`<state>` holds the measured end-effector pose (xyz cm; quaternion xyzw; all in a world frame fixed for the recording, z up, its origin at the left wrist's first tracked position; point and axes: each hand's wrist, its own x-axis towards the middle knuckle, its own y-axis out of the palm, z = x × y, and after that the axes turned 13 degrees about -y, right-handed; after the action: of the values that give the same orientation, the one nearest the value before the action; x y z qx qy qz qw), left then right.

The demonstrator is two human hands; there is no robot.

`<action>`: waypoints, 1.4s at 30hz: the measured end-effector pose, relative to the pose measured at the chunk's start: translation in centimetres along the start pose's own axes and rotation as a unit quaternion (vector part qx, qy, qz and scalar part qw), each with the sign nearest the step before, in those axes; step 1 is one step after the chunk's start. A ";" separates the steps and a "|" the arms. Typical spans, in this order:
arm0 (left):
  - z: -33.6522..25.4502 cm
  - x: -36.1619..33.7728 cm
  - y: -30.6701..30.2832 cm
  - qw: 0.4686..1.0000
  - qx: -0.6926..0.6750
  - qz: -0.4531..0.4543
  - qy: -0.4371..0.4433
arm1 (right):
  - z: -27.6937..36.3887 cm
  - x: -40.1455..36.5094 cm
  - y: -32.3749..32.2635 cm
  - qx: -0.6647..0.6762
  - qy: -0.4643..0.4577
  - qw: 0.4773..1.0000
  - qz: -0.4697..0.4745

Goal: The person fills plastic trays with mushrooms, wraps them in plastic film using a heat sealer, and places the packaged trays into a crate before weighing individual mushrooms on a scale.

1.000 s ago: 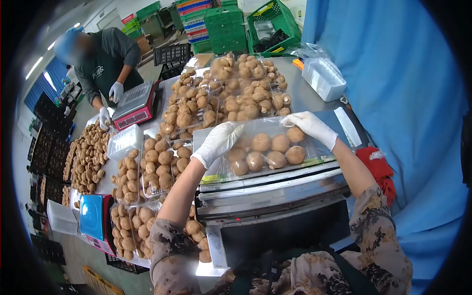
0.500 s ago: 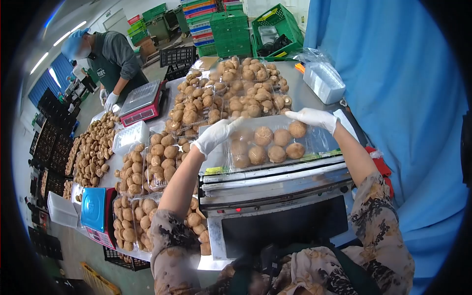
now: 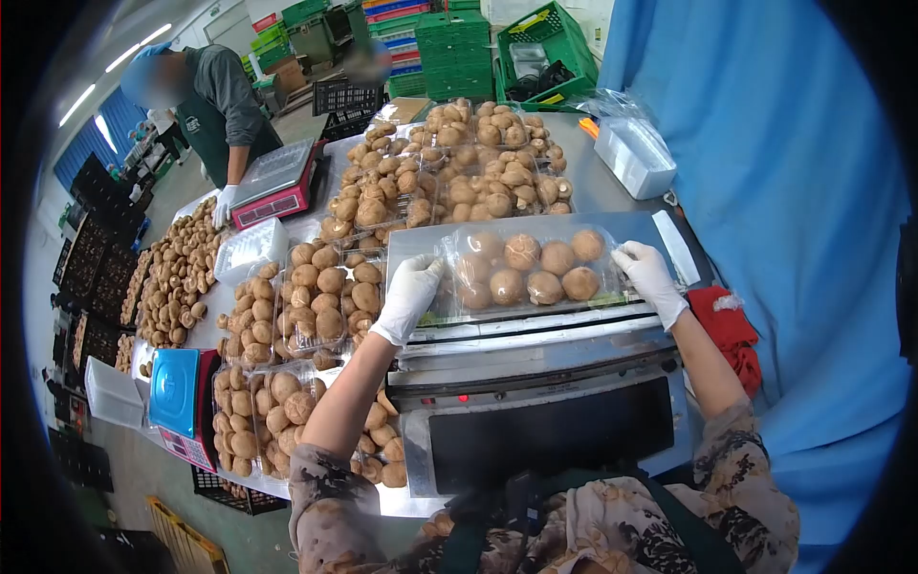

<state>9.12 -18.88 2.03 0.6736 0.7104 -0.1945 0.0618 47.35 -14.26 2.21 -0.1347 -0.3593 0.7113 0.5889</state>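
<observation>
A clear plastic tray of mushrooms [image 3: 523,270], with film over it, lies on the flat metal top of a wrapping machine [image 3: 535,383]. My left hand [image 3: 411,292], in a white glove, pinches the film at the tray's left end. At the right end, my right hand [image 3: 650,277], gloved too, has its fingers closed on the film's edge. Several brown mushrooms show through the film in two rows. Beyond the machine, filled mushroom trays [image 3: 478,182] are stacked on the table.
More mushroom trays [image 3: 311,297] stand left of the machine, near a blue-topped scale [image 3: 177,392] and a red scale [image 3: 277,187]. Empty clear trays [image 3: 636,158] sit at back right, by a blue curtain [image 3: 765,191]. A co-worker [image 3: 215,105] leans over loose mushrooms [image 3: 177,277].
Both my hands have come down and nearer to me, from the film's far edge to the tray's two ends. The film now lies closer round the tray. The co-worker has bent lower.
</observation>
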 end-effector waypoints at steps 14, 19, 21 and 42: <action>-1.3 -1.7 0.4 0.993 0.060 -0.103 0.013 | -5.6 1.8 2.9 0.195 0.024 0.970 -0.143; 0.5 1.7 2.9 0.988 0.023 -0.124 0.085 | -4.1 1.3 4.1 -0.083 -0.113 0.978 -0.154; -0.1 1.6 3.0 0.982 0.082 -0.153 0.070 | -3.8 1.9 4.1 -0.036 -0.088 0.984 -0.153; 8.1 -20.8 7.3 0.988 -0.125 -0.073 -0.048 | 6.7 -23.1 1.6 0.119 0.069 0.983 -0.125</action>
<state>16.65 -41.07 0.47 0.5964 0.7729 -0.1405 0.1651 48.26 -38.30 0.50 -0.0666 -0.2447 0.6586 0.7085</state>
